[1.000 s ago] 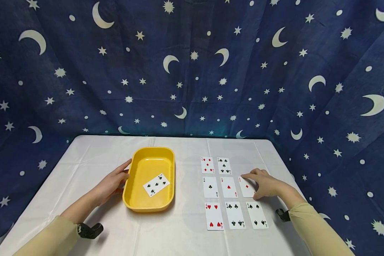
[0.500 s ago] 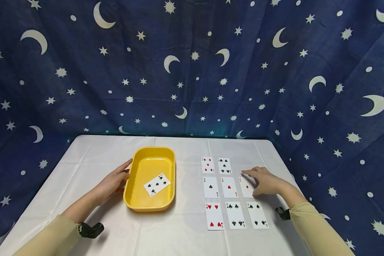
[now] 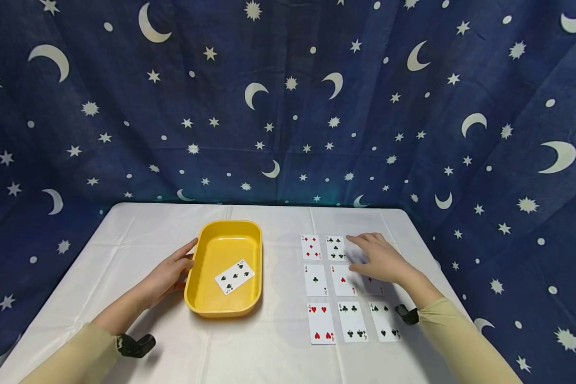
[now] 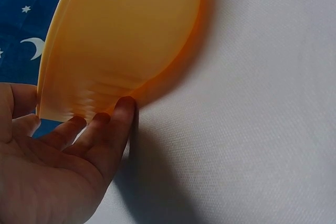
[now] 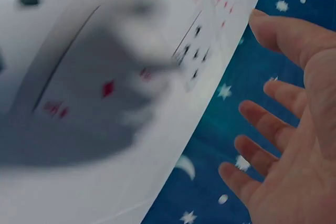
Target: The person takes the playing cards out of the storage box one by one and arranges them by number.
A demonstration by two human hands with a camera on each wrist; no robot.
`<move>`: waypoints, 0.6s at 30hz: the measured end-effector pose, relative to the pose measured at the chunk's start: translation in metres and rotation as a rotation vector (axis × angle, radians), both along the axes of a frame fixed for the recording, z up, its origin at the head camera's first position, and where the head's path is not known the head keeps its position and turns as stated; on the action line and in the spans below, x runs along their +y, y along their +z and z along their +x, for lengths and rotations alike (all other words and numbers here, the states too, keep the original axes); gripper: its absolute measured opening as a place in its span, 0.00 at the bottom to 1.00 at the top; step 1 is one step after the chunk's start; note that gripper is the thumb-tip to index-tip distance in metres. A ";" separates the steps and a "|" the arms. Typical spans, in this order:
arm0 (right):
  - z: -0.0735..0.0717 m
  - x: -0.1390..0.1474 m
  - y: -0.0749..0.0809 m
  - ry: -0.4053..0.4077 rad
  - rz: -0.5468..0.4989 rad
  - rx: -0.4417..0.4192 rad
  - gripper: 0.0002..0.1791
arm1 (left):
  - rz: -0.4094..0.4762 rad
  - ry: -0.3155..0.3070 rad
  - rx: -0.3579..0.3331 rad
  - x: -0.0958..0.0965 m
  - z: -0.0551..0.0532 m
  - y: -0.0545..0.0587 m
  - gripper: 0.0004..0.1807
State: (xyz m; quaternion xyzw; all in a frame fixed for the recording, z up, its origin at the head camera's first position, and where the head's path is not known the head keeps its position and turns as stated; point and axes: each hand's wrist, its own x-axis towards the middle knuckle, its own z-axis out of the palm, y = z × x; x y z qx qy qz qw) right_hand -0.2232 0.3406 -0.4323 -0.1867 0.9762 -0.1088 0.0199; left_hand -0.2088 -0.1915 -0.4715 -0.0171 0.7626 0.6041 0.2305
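Note:
My left hand [image 3: 165,277] lies against the left wall of a yellow tray [image 3: 226,248], fingertips on its outer side and rim. In the left wrist view the fingertips [image 4: 126,107] touch the tray's outer wall [image 4: 121,40]. Inside the tray a five of spades [image 3: 234,277] lies slanted. My right hand [image 3: 383,259] hovers over the right side of the card rows with fingers spread, holding nothing. Beneath it, the ace of diamonds [image 5: 108,88] is partly covered in the head view. Its fingertips are beside the five of clubs [image 3: 336,248] and over the ace of hearts [image 3: 342,285].
Left of these lie a five of diamonds [image 3: 311,247] and an ace of clubs [image 3: 315,280]. The near row has a four of hearts [image 3: 321,324], a four of clubs [image 3: 352,322] and a four of spades [image 3: 383,322]. A starry curtain [image 3: 288,106] hangs behind the white-covered table [image 3: 280,352].
My right hand has left the ace of diamonds, rising and moving left and away toward the far row. My left hand and the cards have stayed where they were.

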 end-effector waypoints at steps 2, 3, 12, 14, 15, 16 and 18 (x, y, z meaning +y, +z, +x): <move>-0.002 -0.012 0.003 0.001 -0.002 0.030 0.44 | 0.002 -0.002 0.003 0.000 0.000 0.000 0.38; -0.004 -0.019 0.004 0.000 -0.005 0.041 0.44 | 0.003 -0.003 0.003 0.000 0.000 0.001 0.38; -0.013 -0.094 0.015 0.078 -0.024 0.084 0.42 | 0.012 0.000 0.008 -0.001 0.000 0.001 0.38; -0.013 -0.113 0.017 0.112 -0.031 0.083 0.42 | 0.011 -0.002 0.014 -0.001 0.001 0.001 0.38; -0.013 -0.123 0.018 0.129 -0.030 0.082 0.43 | 0.009 -0.001 0.014 -0.001 0.001 0.001 0.38; -0.013 -0.132 0.018 0.143 -0.029 0.081 0.43 | 0.008 0.001 0.014 -0.001 0.001 0.001 0.38; -0.013 -0.150 0.019 0.176 -0.029 0.082 0.42 | 0.004 0.002 0.015 -0.001 0.001 0.000 0.37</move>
